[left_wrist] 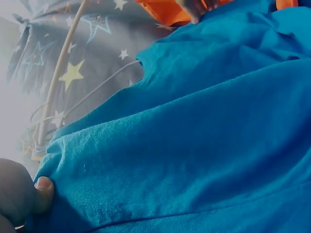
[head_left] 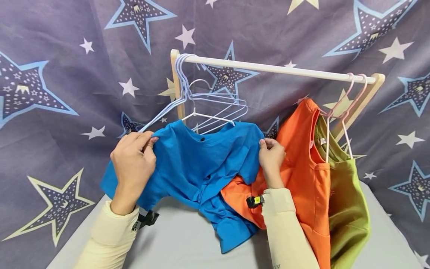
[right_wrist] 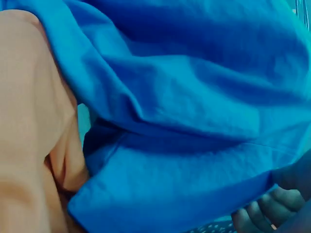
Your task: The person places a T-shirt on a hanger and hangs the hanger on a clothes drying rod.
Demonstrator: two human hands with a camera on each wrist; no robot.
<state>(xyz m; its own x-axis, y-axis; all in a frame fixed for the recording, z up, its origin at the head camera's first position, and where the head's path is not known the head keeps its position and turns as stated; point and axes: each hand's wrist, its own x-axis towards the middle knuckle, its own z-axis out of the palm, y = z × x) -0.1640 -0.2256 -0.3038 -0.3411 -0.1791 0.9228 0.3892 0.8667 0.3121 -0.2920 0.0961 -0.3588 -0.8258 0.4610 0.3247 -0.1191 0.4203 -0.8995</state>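
Note:
A blue T-shirt is spread between both hands in the head view, its lower part bunched and hanging down. A white hanger shows at its neckline, with the hanger's ends hidden under the cloth; its metal hook appears below the rail. My left hand pinches the shirt at the shoulder on the left, and its thumb presses on the cloth in the left wrist view. My right hand pinches the opposite shoulder or sleeve. The right wrist view shows blue folds and curled fingers at the fabric's edge.
A rack with a white rail stands behind the shirt. Several light-blue hangers hang at its left end. An orange garment and a green one hang on pink hangers at the right, over a light tabletop.

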